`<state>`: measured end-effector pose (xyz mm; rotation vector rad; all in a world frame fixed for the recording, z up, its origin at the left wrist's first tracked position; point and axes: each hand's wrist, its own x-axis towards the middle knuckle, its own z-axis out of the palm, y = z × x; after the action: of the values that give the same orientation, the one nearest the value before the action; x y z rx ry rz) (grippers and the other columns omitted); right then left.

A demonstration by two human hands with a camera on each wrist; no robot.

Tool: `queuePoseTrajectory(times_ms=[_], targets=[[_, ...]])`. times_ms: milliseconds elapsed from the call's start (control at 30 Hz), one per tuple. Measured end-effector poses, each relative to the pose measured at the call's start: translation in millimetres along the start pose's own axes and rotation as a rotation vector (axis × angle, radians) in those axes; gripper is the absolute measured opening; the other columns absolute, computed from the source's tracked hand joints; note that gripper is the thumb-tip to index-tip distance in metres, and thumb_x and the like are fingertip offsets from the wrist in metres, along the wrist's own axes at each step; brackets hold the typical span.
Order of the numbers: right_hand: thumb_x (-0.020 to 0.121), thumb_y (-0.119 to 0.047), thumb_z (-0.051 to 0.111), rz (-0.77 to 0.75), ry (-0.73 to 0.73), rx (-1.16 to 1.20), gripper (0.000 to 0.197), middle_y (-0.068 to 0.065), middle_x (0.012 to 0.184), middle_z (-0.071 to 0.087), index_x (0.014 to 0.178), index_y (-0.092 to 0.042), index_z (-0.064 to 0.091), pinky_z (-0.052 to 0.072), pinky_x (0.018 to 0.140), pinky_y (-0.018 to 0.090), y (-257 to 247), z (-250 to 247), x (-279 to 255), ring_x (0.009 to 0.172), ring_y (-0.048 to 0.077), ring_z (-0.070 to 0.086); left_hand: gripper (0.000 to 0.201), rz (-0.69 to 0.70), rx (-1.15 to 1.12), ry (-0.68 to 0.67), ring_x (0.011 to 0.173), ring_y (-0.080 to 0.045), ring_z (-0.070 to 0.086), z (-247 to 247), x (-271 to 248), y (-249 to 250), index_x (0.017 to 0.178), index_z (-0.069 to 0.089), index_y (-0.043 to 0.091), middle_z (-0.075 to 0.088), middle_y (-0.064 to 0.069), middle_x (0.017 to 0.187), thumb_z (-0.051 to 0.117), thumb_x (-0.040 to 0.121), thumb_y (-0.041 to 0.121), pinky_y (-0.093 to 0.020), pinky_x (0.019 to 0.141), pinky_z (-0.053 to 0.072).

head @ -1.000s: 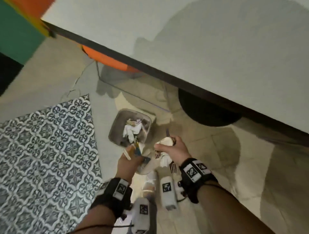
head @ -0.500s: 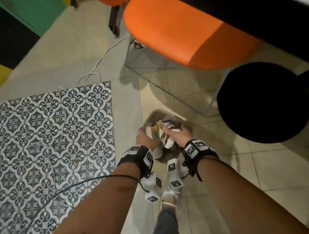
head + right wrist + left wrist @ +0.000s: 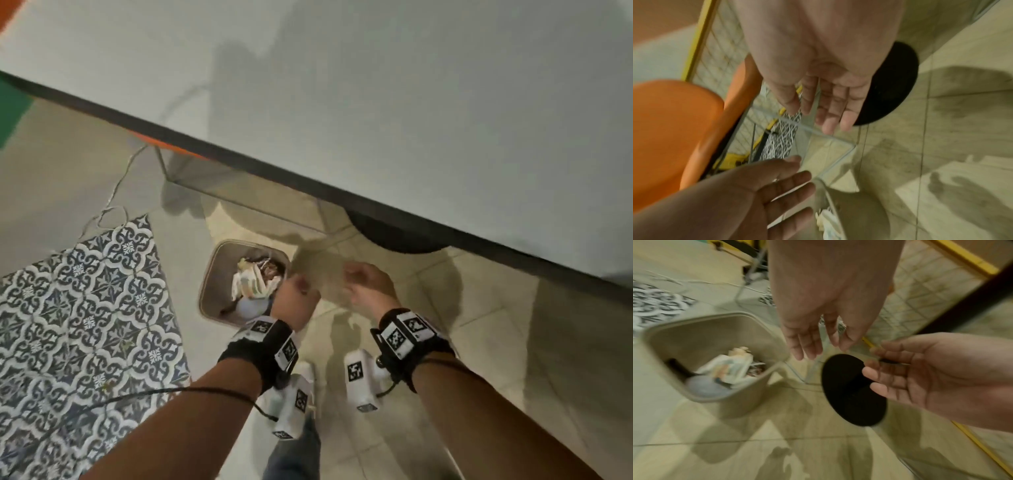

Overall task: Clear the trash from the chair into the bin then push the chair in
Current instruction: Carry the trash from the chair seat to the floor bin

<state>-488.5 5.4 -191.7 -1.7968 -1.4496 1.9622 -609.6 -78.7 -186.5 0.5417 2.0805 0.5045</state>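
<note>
A beige bin (image 3: 210,294) stands on the floor with crumpled paper trash (image 3: 255,282) inside; the left wrist view shows the bin (image 3: 715,331) and the trash (image 3: 731,368) too. My left hand (image 3: 296,294) hangs open at the bin's right rim, fingers relaxed, holding nothing. My right hand (image 3: 368,286) is open and empty a little to the right, above the floor tiles. The orange chair (image 3: 672,129) sits mostly under the table; in the head view only a sliver of the orange chair (image 3: 164,145) shows past the table edge.
A white table (image 3: 376,102) with a dark edge covers the upper right. Its round black base (image 3: 394,236) stands right of the bin. A patterned rug (image 3: 75,325) lies left, with a thin white cable (image 3: 113,202) above it. My shoes (image 3: 359,380) stand below the hands.
Both hands held crumpled paper over the bin before; now they are empty, raised and apart, with the paper lying in the bin. My head has lifted, so the table fills the view again.
</note>
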Motion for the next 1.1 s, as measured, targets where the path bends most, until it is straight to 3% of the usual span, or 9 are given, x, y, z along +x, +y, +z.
queuePoseTrajectory(times_ms=[67, 200, 433, 600, 667, 733, 800, 933, 1100], targets=[[0.086, -0.002, 0.064, 0.013, 0.094, 0.148, 0.016, 0.009, 0.097, 0.064, 0.1, -0.01, 0.066, 0.05, 0.07, 0.021, 13.6, -59.5, -29.8, 0.081, 0.019, 0.06, 0.024, 0.098, 0.025, -0.088, 0.1, -0.03, 0.063, 47.2, -33.4, 40.6, 0.106, 0.066, 0.012, 0.068, -0.013, 0.107, 0.057, 0.083, 0.016, -0.032, 0.086, 0.05], [0.089, 0.0, 0.059, -0.035, 0.333, 0.266, 0.015, 0.008, 0.088, 0.065, 0.093, -0.012, 0.066, 0.047, 0.053, 0.011, 70.3, -209.4, -106.4, 0.066, 0.015, 0.059, 0.018, 0.3, 0.08, -0.239, 0.079, -0.02, 0.062, 174.3, -114.2, 120.3, 0.1, 0.067, 0.015, 0.065, -0.004, 0.088, 0.057, 0.086, 0.009, -0.021, 0.066, 0.044], [0.091, -0.015, 0.058, -0.049, 0.802, 0.198, 0.014, -0.003, 0.095, 0.062, 0.102, -0.021, 0.063, 0.046, 0.076, 0.02, 186.0, -442.9, -245.6, 0.089, 0.017, 0.06, 0.009, 0.41, 0.007, -0.567, 0.075, 0.0, 0.057, 376.3, -261.5, 223.6, 0.092, 0.059, 0.029, 0.061, 0.013, 0.086, 0.065, 0.087, 0.024, -0.007, 0.061, 0.042], [0.084, -0.032, 0.066, 0.0, 1.248, 0.048, 0.04, 0.009, 0.118, 0.054, 0.118, -0.013, 0.059, 0.044, 0.084, 0.032, 256.8, -566.4, -317.8, 0.104, 0.023, 0.052, 0.029, 0.414, -0.007, -0.72, 0.079, 0.005, 0.056, 483.4, -343.5, 269.2, 0.11, 0.058, 0.022, 0.057, 0.013, 0.094, 0.069, 0.084, 0.026, -0.009, 0.064, 0.044], [0.083, -0.029, 0.069, 0.081, 1.359, -0.021, 0.045, 0.016, 0.116, 0.053, 0.122, -0.01, 0.057, 0.042, 0.083, 0.034, 278.0, -599.7, -335.7, 0.106, 0.03, 0.05, 0.018, 0.434, -0.015, -0.76, 0.072, 0.016, 0.057, 511.0, -362.3, 287.4, 0.094, 0.058, 0.026, 0.054, 0.019, 0.087, 0.07, 0.084, 0.017, -0.004, 0.06, 0.043], [0.08, -0.033, 0.072, 0.123, 1.361, -0.032, 0.055, 0.02, 0.117, 0.053, 0.125, -0.007, 0.054, 0.037, 0.087, 0.034, 290.2, -626.8, -344.4, 0.111, 0.031, 0.046, 0.024, 0.442, -0.028, -0.749, 0.079, 0.018, 0.059, 542.1, -365.9, 303.2, 0.096, 0.057, 0.024, 0.061, 0.013, 0.092, 0.075, 0.079, 0.022, -0.007, 0.068, 0.047], [0.079, -0.042, 0.072, 0.172, 1.284, 0.001, 0.067, 0.015, 0.126, 0.049, 0.133, -0.012, 0.047, 0.036, 0.094, 0.037, 301.2, -650.3, -341.5, 0.12, 0.03, 0.041, 0.066, 0.455, -0.008, -0.658, 0.102, -0.005, 0.061, 572.2, -363.5, 314.2, 0.114, 0.056, 0.018, 0.063, 0.001, 0.114, 0.083, 0.06, 0.047, -0.028, 0.085, 0.052], [0.068, -0.064, 0.069, 0.311, 1.057, 0.162, 0.095, 0.01, 0.14, 0.044, 0.143, -0.02, 0.031, 0.043, 0.099, 0.048, 317.9, -679.8, -323.8, 0.125, 0.033, 0.044, 0.101, 0.42, 0.096, -0.595, 0.103, -0.031, 0.061, 613.8, -359.7, 327.9, 0.122, 0.052, 0.004, 0.064, -0.015, 0.115, 0.083, 0.044, 0.061, -0.035, 0.077, 0.049], [0.059, -0.078, 0.063, 0.392, 1.0, 0.07, 0.102, 0.012, 0.133, 0.051, 0.139, -0.02, 0.035, 0.045, 0.096, 0.052, 320.0, -685.3, -305.4, 0.119, 0.036, 0.049, 0.137, 0.283, 0.213, -0.655, 0.115, -0.028, 0.057, 640.9, -349.7, 322.0, 0.135, 0.042, 0.027, 0.056, -0.001, 0.132, 0.074, 0.014, 0.083, -0.05, 0.09, 0.052]])
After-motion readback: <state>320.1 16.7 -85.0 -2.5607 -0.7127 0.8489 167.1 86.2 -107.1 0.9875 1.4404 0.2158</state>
